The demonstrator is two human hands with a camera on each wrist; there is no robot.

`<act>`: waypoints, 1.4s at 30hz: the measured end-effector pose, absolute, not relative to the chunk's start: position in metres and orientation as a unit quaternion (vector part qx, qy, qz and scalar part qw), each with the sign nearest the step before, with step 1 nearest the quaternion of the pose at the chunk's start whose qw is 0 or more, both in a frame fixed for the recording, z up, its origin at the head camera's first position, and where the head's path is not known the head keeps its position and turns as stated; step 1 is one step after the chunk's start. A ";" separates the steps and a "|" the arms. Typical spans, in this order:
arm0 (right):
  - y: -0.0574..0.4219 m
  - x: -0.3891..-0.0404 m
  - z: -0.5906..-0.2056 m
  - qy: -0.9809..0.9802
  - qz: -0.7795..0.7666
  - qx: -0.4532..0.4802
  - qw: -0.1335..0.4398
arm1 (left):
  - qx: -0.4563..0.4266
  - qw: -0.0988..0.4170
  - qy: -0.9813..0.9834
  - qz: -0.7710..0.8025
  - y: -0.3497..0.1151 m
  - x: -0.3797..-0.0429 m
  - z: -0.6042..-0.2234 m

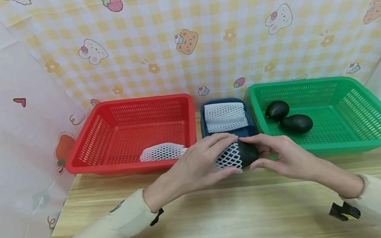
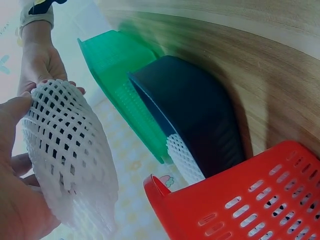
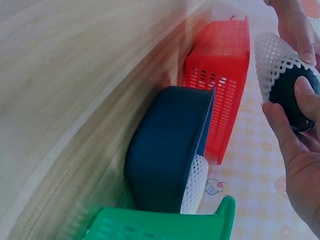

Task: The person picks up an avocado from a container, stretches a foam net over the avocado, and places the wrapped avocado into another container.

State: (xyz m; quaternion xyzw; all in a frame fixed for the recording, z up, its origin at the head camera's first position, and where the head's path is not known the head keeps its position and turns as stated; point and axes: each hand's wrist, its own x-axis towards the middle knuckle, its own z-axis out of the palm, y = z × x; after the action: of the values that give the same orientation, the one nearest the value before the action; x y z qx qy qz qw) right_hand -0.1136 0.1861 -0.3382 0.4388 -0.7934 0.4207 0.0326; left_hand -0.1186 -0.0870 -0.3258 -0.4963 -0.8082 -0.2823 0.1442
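Between the two hands is a dark avocado (image 1: 249,153), its left part inside a white foam net sleeve (image 1: 228,158). The left hand (image 1: 202,160) grips the sleeved part, thumb below and fingers over the top. On the bare end, the right hand (image 1: 281,154) pinches the avocado between thumb and fingers. In the left wrist view the foam net (image 2: 70,145) stretches over the fruit and tapers toward the wrist. The right wrist view shows the avocado's bare dark end (image 3: 292,95) sticking out of the net.
At the left stands a red basket (image 1: 134,167) with a net-wrapped item (image 1: 163,151) inside. A dark blue bin (image 1: 248,131) behind the hands holds flat white foam nets (image 1: 225,116). Two bare avocados (image 1: 297,124) lie in the green basket (image 1: 366,144) at the right.
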 end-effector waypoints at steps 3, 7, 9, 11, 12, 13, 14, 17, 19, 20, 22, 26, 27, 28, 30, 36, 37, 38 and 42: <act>0.184 -0.114 -0.339 -0.793 0.422 0.438 0.036 | -0.499 0.147 -0.807 -0.281 -0.087 -0.119 -0.327; 0.181 -0.114 -0.340 -0.795 0.424 0.433 0.035 | -0.501 0.152 -0.805 -0.280 -0.087 -0.120 -0.327; 0.180 -0.114 -0.341 -0.796 0.427 0.429 0.034 | -0.502 0.153 -0.805 -0.277 -0.087 -0.120 -0.327; 0.179 -0.113 -0.341 -0.795 0.430 0.426 0.034 | -0.505 0.153 -0.804 -0.274 -0.087 -0.119 -0.327; 0.179 -0.113 -0.342 -0.795 0.431 0.425 0.035 | -0.506 0.153 -0.804 -0.272 -0.087 -0.119 -0.327; 0.178 -0.113 -0.342 -0.794 0.433 0.424 0.035 | -0.508 0.153 -0.803 -0.271 -0.087 -0.119 -0.327; 0.178 -0.113 -0.343 -0.793 0.435 0.424 0.037 | -0.511 0.154 -0.802 -0.270 -0.087 -0.119 -0.327; 0.177 -0.112 -0.344 -0.790 0.444 0.421 0.041 | -0.517 0.158 -0.798 -0.268 -0.087 -0.120 -0.328; 0.176 -0.112 -0.345 -0.788 0.451 0.416 0.041 | -0.521 0.163 -0.795 -0.265 -0.087 -0.120 -0.328; 0.176 -0.111 -0.346 -0.788 0.454 0.413 0.041 | -0.523 0.164 -0.794 -0.264 -0.087 -0.120 -0.328; 0.175 -0.111 -0.347 -0.789 0.460 0.406 0.038 | -0.526 0.167 -0.792 -0.261 -0.086 -0.120 -0.328; 0.174 -0.109 -0.349 -0.787 0.468 0.402 0.025 | -0.526 0.167 -0.794 -0.256 -0.087 -0.120 -0.329; 0.174 -0.109 -0.350 -0.786 0.468 0.404 0.021 | -0.525 0.166 -0.795 -0.255 -0.087 -0.120 -0.329; 0.174 -0.109 -0.350 -0.784 0.469 0.406 0.018 | -0.524 0.165 -0.796 -0.255 -0.088 -0.120 -0.330; 0.174 -0.109 -0.351 -0.780 0.471 0.412 0.010 | -0.522 0.162 -0.797 -0.257 -0.088 -0.121 -0.330; 0.175 -0.108 -0.352 -0.770 0.487 0.412 -0.006 | -0.523 0.157 -0.797 -0.258 -0.088 -0.120 -0.330; 0.175 -0.108 -0.353 -0.769 0.491 0.409 -0.007 | -0.524 0.157 -0.797 -0.256 -0.087 -0.120 -0.330; 0.175 -0.108 -0.353 -0.768 0.494 0.406 -0.007 | -0.525 0.157 -0.797 -0.255 -0.087 -0.120 -0.330; 0.175 -0.107 -0.355 -0.768 0.500 0.400 0.003 | -0.530 0.154 -0.796 -0.248 -0.085 -0.120 -0.330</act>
State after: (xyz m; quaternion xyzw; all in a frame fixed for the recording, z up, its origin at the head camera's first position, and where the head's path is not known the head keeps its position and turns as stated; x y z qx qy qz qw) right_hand -0.1071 0.1747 -0.3551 0.3998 -0.7681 0.5002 0.0031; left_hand -0.1202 -0.0854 -0.3302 -0.5296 -0.7964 -0.2479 0.1543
